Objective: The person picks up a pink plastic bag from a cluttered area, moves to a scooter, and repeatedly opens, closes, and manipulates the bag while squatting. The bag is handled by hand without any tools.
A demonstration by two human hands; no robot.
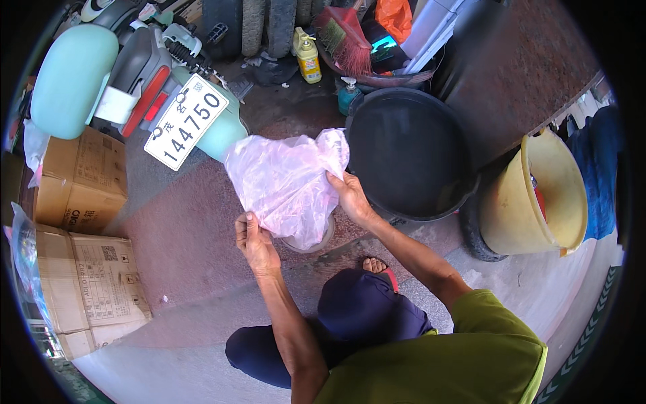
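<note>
A thin, crumpled pink plastic bag [282, 178] is stretched between my two hands, in front of my knees. My left hand [257, 244] pinches its lower left edge between thumb and fingers. Higher up, on the bag's right side, my right hand [351, 197] grips it near the top corner. Beneath the bag, the rim of a small round container [328, 236] shows in part; the bag hides the rest. Close to my right hand stands a wide black basin [410, 151].
A pale green scooter [77, 81] with a licence plate [187, 121] stands at the left, above cardboard boxes [91, 289]. Beyond the basin are a teal pump bottle [348, 95], a yellow bottle [308, 57] and a tub with a red broom [350, 50]. A yellow bucket [501, 209] stands right.
</note>
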